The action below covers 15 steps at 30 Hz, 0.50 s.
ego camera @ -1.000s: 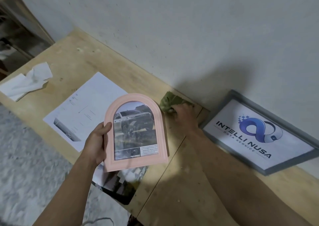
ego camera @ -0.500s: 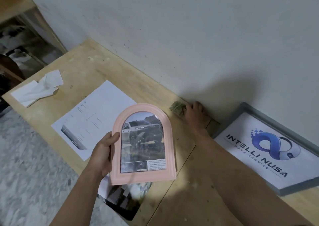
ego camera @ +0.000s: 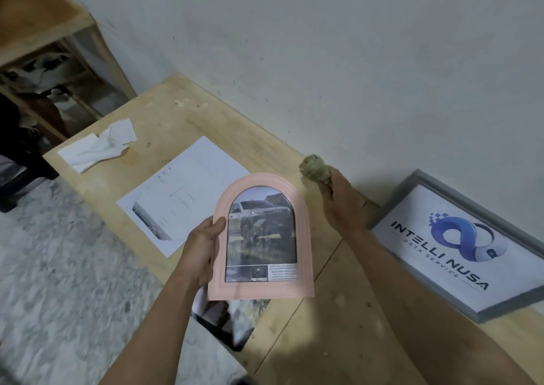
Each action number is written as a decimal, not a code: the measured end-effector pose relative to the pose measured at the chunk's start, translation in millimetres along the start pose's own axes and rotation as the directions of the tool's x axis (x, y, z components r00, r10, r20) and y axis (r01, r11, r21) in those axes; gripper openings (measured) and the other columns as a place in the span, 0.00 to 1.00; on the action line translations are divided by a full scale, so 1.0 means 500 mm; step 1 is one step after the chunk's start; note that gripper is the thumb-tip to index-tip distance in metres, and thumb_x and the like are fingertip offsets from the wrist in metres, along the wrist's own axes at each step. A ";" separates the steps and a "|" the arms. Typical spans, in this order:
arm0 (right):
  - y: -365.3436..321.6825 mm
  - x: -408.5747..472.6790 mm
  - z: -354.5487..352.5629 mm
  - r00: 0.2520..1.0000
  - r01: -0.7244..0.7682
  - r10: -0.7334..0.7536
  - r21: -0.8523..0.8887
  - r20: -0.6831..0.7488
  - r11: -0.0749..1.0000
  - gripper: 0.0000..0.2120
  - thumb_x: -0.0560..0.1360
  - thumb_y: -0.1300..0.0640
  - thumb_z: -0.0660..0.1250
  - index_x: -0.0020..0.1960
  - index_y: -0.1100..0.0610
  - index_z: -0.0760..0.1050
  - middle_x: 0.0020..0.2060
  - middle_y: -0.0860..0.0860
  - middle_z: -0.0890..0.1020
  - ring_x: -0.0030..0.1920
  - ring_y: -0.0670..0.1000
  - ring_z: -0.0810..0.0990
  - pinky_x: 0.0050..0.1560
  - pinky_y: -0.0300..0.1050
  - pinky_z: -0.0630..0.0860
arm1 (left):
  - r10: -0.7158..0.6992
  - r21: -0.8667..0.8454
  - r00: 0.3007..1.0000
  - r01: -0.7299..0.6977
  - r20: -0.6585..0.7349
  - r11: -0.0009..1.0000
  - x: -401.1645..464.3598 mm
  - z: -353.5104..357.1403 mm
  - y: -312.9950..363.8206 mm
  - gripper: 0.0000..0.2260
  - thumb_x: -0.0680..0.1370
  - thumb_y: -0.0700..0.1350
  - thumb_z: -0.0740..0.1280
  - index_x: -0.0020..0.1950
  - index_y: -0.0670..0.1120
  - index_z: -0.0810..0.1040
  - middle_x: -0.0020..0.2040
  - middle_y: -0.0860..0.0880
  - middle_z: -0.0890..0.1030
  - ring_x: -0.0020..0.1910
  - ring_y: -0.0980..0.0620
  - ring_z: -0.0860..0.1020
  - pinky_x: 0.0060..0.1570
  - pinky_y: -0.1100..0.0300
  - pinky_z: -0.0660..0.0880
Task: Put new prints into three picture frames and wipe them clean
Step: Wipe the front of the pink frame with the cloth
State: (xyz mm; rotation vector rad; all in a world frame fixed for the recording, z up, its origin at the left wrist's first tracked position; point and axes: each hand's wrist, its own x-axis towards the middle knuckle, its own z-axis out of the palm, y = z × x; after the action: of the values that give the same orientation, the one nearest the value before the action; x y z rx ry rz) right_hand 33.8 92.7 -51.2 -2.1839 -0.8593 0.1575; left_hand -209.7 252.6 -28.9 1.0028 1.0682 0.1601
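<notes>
Above the desk's [ego camera: 188, 114] front edge, the left hand [ego camera: 200, 252] grips the pink arched frame [ego camera: 262, 237] by its left side, thumb on the rim (print already inside); the right hand [ego camera: 341, 205], fingers curled, clutches a bunched green cloth [ego camera: 315, 168] near the back edge; gripped one-sided, the frame might twist or slip once wiping presses on it.

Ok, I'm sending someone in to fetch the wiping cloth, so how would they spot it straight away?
Start at the wooden table against the white wall. Near the wall, between the pink arched frame and the grey logo frame, the right hand grips a bunched olive-green cloth. The other soft item, a crumpled tissue at the table's far left end, is white.
</notes>
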 end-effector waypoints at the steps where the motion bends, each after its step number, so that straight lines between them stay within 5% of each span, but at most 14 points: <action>1: -0.033 0.001 -0.022 0.997 0.081 -0.082 -0.032 -0.008 0.996 0.15 0.82 0.55 0.54 0.66 0.50 0.70 0.55 0.48 0.78 0.52 0.50 0.76 0.47 0.47 0.74 | 0.018 0.009 1.000 -0.018 0.013 1.000 -0.015 0.007 0.006 0.11 0.83 0.46 0.62 0.62 0.45 0.80 0.54 0.44 0.86 0.55 0.43 0.83 0.60 0.46 0.77; 5: -0.170 -0.010 -0.102 0.938 0.342 -0.343 -0.257 0.040 0.904 0.26 0.76 0.64 0.60 0.72 0.48 0.67 0.66 0.47 0.71 0.58 0.52 0.72 0.45 0.47 0.76 | 0.124 0.031 0.989 -0.126 0.079 0.992 -0.092 0.036 0.045 0.10 0.84 0.44 0.61 0.59 0.45 0.80 0.51 0.43 0.86 0.50 0.42 0.84 0.55 0.46 0.78; 10: -0.259 -0.124 -0.161 0.823 0.556 -0.516 -0.520 0.238 0.648 0.31 0.68 0.67 0.68 0.69 0.51 0.71 0.65 0.49 0.76 0.43 0.54 0.70 0.38 0.50 0.74 | 0.322 -0.026 0.945 -0.321 0.049 0.947 -0.206 0.034 0.108 0.10 0.83 0.45 0.63 0.60 0.46 0.80 0.42 0.51 0.86 0.38 0.53 0.83 0.37 0.62 0.76; 15: -0.285 -0.348 -0.221 0.840 0.532 -0.439 -0.330 0.318 0.780 0.23 0.72 0.65 0.65 0.65 0.50 0.77 0.61 0.44 0.79 0.46 0.53 0.73 0.42 0.50 0.76 | 0.399 -0.087 0.916 -0.395 0.038 0.914 -0.307 0.013 0.131 0.17 0.82 0.46 0.65 0.70 0.44 0.75 0.60 0.46 0.83 0.56 0.49 0.81 0.51 0.56 0.76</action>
State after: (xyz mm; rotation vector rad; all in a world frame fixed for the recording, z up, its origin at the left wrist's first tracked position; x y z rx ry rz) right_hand -134.4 -16.4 98.7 -2.2508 -1.6965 -0.0428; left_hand -261.6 201.2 121.3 1.1387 0.7904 0.5008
